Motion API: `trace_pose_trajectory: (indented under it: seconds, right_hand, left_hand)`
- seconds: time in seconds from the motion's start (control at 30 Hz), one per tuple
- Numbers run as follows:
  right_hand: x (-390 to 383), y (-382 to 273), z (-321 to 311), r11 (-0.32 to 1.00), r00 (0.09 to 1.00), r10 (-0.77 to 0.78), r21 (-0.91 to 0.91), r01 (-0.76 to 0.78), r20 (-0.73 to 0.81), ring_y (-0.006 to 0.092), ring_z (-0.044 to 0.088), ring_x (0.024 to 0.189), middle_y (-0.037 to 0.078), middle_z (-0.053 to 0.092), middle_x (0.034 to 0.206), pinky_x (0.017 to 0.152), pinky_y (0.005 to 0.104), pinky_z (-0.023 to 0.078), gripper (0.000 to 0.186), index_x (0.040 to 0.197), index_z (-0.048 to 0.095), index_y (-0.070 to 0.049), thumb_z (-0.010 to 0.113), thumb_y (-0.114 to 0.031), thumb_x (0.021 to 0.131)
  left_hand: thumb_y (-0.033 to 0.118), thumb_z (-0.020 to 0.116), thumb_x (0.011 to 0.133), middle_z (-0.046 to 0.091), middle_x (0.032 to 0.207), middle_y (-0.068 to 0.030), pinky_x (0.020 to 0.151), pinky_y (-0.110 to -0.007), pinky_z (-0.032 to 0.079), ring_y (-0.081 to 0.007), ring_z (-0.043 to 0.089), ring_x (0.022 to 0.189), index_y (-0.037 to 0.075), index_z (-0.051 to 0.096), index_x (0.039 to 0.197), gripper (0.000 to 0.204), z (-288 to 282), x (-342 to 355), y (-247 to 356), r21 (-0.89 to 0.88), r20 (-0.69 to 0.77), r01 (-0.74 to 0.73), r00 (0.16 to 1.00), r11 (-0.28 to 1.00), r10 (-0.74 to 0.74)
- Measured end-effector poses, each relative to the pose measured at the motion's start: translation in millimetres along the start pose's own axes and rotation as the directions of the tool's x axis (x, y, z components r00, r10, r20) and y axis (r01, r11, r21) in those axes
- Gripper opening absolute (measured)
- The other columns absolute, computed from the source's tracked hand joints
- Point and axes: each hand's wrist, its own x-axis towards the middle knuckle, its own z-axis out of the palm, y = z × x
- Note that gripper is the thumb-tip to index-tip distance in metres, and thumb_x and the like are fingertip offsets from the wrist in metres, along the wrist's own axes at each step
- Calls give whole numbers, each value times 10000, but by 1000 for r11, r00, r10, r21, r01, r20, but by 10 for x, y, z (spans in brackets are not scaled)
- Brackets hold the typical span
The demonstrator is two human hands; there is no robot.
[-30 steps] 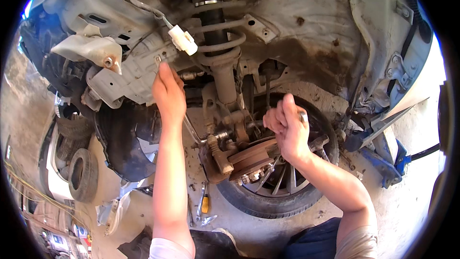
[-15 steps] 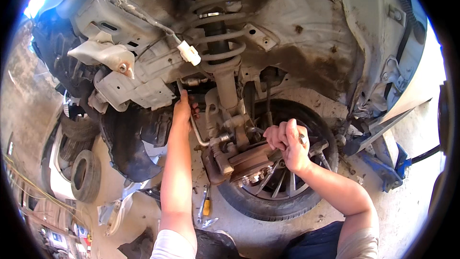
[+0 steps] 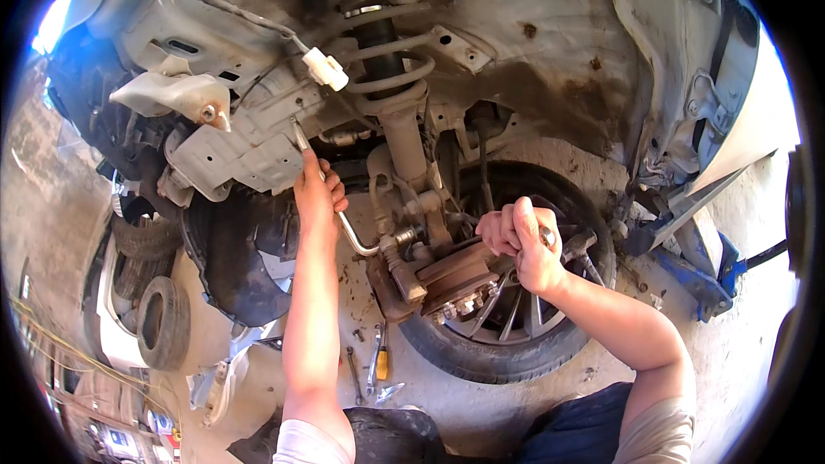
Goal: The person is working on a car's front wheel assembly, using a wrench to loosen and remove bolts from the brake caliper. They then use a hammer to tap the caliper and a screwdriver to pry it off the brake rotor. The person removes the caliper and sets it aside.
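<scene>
My left hand (image 3: 318, 193) is closed around an L-shaped socket wrench (image 3: 354, 236). The upper end of its handle rises past my thumb, and its bent lower end meets the bolt area beside the brake caliper (image 3: 402, 279). On the other side of the strut (image 3: 406, 146), my right hand (image 3: 526, 245) makes a fist round a metal tool handle (image 3: 548, 237), whose round end pokes out by the thumb. The far end of that tool is hidden behind the fingers and the knuckle. Below my right hand sits the rusty brake disc and hub (image 3: 464, 301).
A wheel with a tyre (image 3: 490, 369) lies on the floor under the hub. Near it are a yellow-handled screwdriver (image 3: 382, 363) and a spanner (image 3: 373, 361). A white connector (image 3: 326, 69) dangles from a cable. A blue jack (image 3: 700, 279) stands right; a loose tyre (image 3: 163, 324) left.
My left hand has swung the wrench handle a little to the left, away from the strut. My right hand keeps its grip in nearly the same place. The whole view has shifted slightly.
</scene>
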Motion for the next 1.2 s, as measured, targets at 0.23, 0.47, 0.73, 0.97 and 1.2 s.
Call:
trace_pose_trajectory:
  seconds: [0.23,0.47,0.73,0.97,1.2]
  right_hand:
    - [48,-1,16,1000,1000,7,-3,-7,-25,131,343,533,4,348,548,595,305,371,498,630,340,-65,357,-336,1047]
    - [61,9,45,998,1000,14,-54,-14,-8,123,339,536,12,371,552,548,283,335,516,633,347,-64,358,-382,1039]
    - [93,-2,-7,996,999,50,-75,-51,-23,108,329,528,8,370,544,501,261,285,543,619,338,-71,362,-428,1029]
    - [241,0,33,993,993,97,-63,-101,-63,139,324,465,1,349,485,589,326,394,547,587,314,-104,336,-412,1038]
    - [575,25,88,979,967,202,45,-198,-157,88,304,459,-13,334,524,446,253,283,526,608,315,-103,446,-414,1011]
  left_hand:
    - [506,463,973,286,589,59,407,-229,189,-60,243,451,126,448,840,403,-110,175,-143,-31,-26,115,993,993,-116]
    - [499,460,977,297,594,51,407,-232,191,-64,253,455,115,443,861,401,-233,416,-191,17,45,220,974,975,-220]
    - [490,456,980,305,595,50,402,-232,162,-53,225,453,126,439,798,407,10,-225,83,-57,-53,-102,994,993,99]
    - [598,359,957,275,549,26,401,-244,156,-69,220,450,122,317,688,549,73,-830,-63,36,99,-531,845,847,525]
    - [760,441,826,313,537,4,432,-252,227,-106,272,455,97,320,624,704,-70,-1045,-280,56,412,-797,567,601,713]
